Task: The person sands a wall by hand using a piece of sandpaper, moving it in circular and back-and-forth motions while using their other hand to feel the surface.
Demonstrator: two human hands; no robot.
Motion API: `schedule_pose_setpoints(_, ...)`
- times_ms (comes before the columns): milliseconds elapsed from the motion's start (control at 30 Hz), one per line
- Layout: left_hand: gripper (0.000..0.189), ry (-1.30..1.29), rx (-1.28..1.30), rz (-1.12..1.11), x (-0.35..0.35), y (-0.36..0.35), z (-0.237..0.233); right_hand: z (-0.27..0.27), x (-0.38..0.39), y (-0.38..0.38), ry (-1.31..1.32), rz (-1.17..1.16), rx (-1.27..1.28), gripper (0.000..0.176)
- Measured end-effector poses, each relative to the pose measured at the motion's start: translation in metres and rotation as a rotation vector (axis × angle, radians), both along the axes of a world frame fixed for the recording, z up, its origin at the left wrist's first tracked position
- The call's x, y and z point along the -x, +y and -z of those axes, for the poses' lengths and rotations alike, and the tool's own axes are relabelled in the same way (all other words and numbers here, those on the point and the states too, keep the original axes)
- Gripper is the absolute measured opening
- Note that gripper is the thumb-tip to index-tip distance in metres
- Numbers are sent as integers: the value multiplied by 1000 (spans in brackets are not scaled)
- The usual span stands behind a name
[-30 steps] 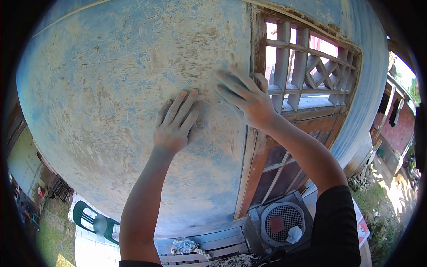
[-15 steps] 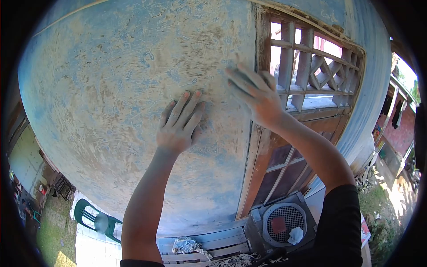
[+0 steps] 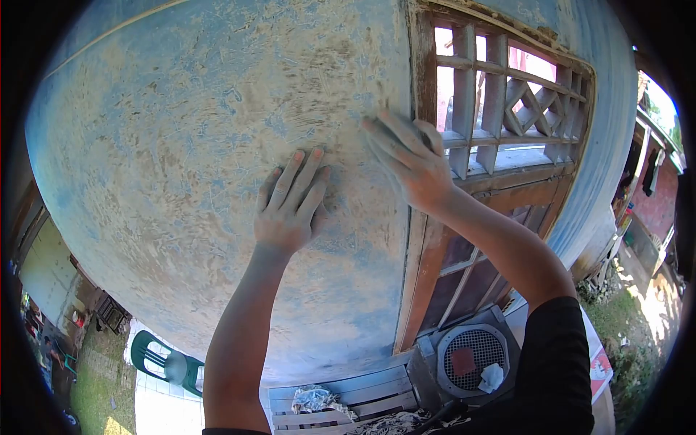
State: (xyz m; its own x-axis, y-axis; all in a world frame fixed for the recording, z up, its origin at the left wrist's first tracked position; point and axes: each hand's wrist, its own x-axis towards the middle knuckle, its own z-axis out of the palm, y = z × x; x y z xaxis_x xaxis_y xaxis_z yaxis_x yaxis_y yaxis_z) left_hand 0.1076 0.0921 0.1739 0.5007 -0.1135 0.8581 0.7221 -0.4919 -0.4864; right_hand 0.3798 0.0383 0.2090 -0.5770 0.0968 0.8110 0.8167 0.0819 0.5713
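Observation:
A wall (image 3: 181,210) with worn, scratched blue and tan paint fills the middle of the view. My left hand (image 3: 288,210) lies against it near the centre, fingers stretched out and slightly apart, pale with dust. Up and to the right, beside the wooden window frame (image 3: 423,72), my right hand (image 3: 413,163) is on the wall with its fingers extended, the thumb apart and the fingertips a little blurred. Its palm side faces the wall, so anything under it is hidden. Darker rubbed patches mark the paint above and between the two hands.
A window lattice (image 3: 500,94) sits right of my hands, above dark panes. Below stands a round mesh-covered speaker or fan (image 3: 471,341), a reddish piece and crumpled white scrap on it. A slatted bench (image 3: 377,388) holds crumpled cloth (image 3: 315,400). A green chair (image 3: 148,353) stands lower left.
My right hand has shifted slightly left and down along the wall. The left hand stays almost in place. The view has tilted slightly.

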Motion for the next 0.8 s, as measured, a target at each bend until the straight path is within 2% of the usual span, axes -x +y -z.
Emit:
schedule_pose_setpoints(33,42,1,2,3,0,0,1,9,2,2,-49,-92,77,40)
schedule_pose_setpoints(67,42,2,-4,3,0,0,1,14,-2,1,-49,-88,76,40)
schedule_pose_setpoints(133,41,-1,-14,4,1,1,2,14,-10,-5,-272,-154,234,40)
schedule_pose_setpoints(233,41,2,-24,-5,2,2,4,-9,-30,-9,-362,-157,178,47)
schedule_pose_setpoints(267,41,1,-21,-5,2,2,5,-19,-35,-8,-361,-158,174,47)
schedule_pose_setpoints(333,41,-1,-19,-3,2,2,3,-33,-42,-6,-94,-38,-70,45)
schedule_pose_setpoints(367,40,-2,-20,0,2,2,3,-32,-40,-6,-97,-36,-68,45)
schedule_pose_setpoints(433,40,-2,-19,3,2,1,5,-26,-31,-4,126,-62,-46,45)
schedule_pose_setpoints(467,41,-1,-21,0,2,1,4,-18,-29,-5,129,-60,-47,45)
schedule_pose_setpoints(533,41,3,-25,5,2,2,4,4,-25,-9,-107,-93,78,44)
schedule_pose_setpoints(567,41,-1,-32,5,2,3,4,14,-27,-8,-107,-84,76,44)
schedule_pose_setpoints(633,40,-3,-36,18,2,3,5,27,-28,-12,-236,-239,307,45)
schedule_pose_setpoints(700,40,9,-27,1,3,3,5,11,-38,-10,-299,-201,264,47)
schedule_pose_setpoints(800,40,7,-16,1,3,2,5,-33,-46,-6,-191,-112,43,47)
